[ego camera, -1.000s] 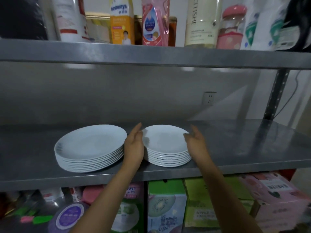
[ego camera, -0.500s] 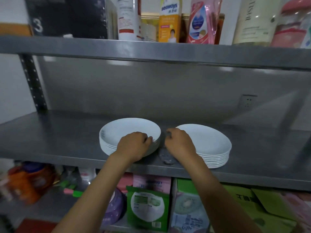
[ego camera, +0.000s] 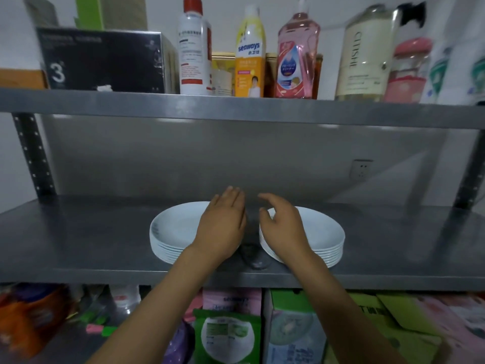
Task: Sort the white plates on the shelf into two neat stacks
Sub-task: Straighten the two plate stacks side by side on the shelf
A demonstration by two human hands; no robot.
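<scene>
I see two stacks of white plates side by side on the grey metal shelf (ego camera: 78, 232) in the lower middle of the frame, close to its front edge and apart from each other, with a narrow strip of bare metal between them. The left stack (ego camera: 175, 232) sits just left of centre, the right stack (ego camera: 325, 237) just right of centre; each shows several rims layered evenly one over another. My left hand (ego camera: 223, 227) lies over the right-hand part of the left stack, palm down, fingers straight and held together, pointing toward the back of the shelf; I cannot tell whether the palm actually touches the top plate. My right hand (ego camera: 283, 227) is over the left-hand part of the right stack, fingers loosely spread and slightly bent, thumb reaching toward the gap; it grips nothing that I can see, and contact with the plate is likewise unclear. Both forearms rise from the bottom of the frame. On the upper shelf (ego camera: 236, 111) across the top stand a black box (ego camera: 102, 61) at upper left, a white bottle with a red cap (ego camera: 194, 48), a yellow bottle (ego camera: 249, 56), a pink bottle (ego camera: 298, 56) and a pale bottle (ego camera: 364, 56) at upper right. Below the plates' shelf, at the bottom of the frame, sit a green packet (ego camera: 228, 337) and cartons, somewhat blurred.
</scene>
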